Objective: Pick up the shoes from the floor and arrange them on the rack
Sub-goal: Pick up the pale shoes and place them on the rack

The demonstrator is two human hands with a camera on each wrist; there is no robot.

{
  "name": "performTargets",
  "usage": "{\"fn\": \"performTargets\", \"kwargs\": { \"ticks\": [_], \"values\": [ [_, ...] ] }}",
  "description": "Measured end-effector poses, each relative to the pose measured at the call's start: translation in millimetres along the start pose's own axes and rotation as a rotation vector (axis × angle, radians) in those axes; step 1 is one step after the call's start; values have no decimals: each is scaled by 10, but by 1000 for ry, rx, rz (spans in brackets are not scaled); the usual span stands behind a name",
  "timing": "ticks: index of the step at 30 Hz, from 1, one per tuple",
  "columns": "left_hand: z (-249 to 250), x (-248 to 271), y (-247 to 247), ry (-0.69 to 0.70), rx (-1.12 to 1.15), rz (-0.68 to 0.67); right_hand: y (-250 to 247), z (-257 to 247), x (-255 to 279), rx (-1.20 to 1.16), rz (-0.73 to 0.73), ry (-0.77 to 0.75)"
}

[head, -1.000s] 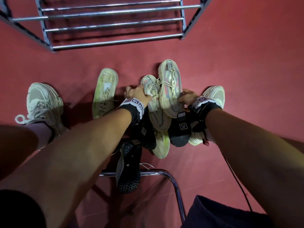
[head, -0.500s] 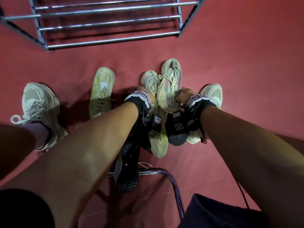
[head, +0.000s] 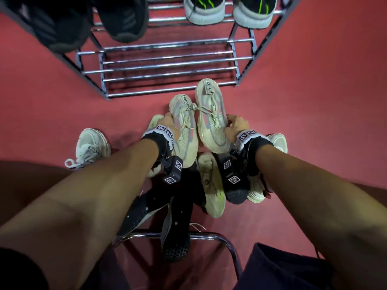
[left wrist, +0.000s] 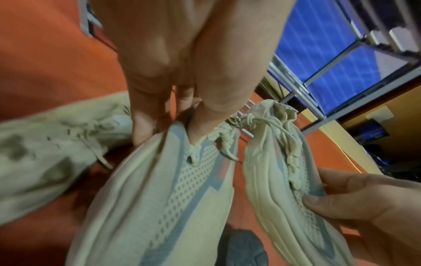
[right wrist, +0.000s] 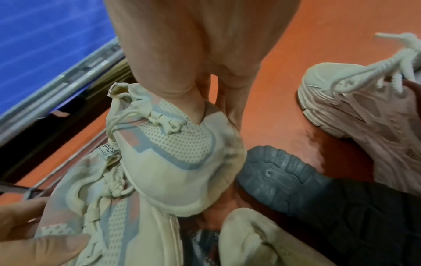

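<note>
Two cream knit sneakers with grey-blue and pink stripes hang just above the red floor, close in front of the rack [head: 167, 68]. My left hand [head: 170, 123] grips the left sneaker [head: 186, 141], thumb tucked into its opening [left wrist: 196, 133]. The right sneaker [head: 211, 116] is pinched the same way by my right hand [head: 235, 124], thumb inside the collar [right wrist: 196, 108]. The right sneaker's far end reaches the rack's lowest front bar. The laces of the two sneakers cross between them.
Black shoes [head: 117, 19] and grey shoes with green stripes [head: 209, 11] sit on the rack's upper shelf; the lower bars are bare. Pale shoes [head: 211, 185] and black shoes [head: 176, 227] lie below my wrists. White sneakers [head: 92, 147] are on my feet. A chrome stool frame [head: 209, 235] is underneath.
Both hands have carried the pair of cream sneakers forward toward the rack. My view has tilted up, so the rack's upper shelf with its shoes now shows.
</note>
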State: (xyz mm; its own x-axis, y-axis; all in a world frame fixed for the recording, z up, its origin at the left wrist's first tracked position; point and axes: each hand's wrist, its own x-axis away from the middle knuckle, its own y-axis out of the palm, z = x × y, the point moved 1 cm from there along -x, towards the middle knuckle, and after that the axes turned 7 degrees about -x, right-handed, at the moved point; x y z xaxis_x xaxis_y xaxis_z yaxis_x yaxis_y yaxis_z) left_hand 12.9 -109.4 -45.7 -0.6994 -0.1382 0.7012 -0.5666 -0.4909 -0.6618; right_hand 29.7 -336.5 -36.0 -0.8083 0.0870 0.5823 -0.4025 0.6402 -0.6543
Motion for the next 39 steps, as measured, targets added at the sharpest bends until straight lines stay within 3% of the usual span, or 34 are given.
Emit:
{"fn": "performTargets", "kwargs": {
  "ticks": [12,21,23,26,30,33,36,39],
  "values": [
    [-559,360,-1146,33,171,284,-46,-1120,259,-108,40,-233],
    [-752,44,-1775,-82,192,471,154,-1964,-84,-166,96,-288],
    [-799,-45,-1824,-101,139,439,236,-2105,-220,-171,110,-281],
    [-872,-68,-1891,-67,-215,376,335,-2273,-408,-165,152,-290],
    [-1030,-483,-1934,-147,-189,147,476,-2400,-609,-196,191,-280],
    [-1059,-715,-1834,-162,-69,186,576,-2417,-691,-202,168,-288],
    [-1141,-781,-1688,-50,-69,365,653,-2379,-704,-128,105,-302],
    [-1033,-653,-1648,-147,178,517,686,-2327,-693,18,69,-325]
  ]
}}
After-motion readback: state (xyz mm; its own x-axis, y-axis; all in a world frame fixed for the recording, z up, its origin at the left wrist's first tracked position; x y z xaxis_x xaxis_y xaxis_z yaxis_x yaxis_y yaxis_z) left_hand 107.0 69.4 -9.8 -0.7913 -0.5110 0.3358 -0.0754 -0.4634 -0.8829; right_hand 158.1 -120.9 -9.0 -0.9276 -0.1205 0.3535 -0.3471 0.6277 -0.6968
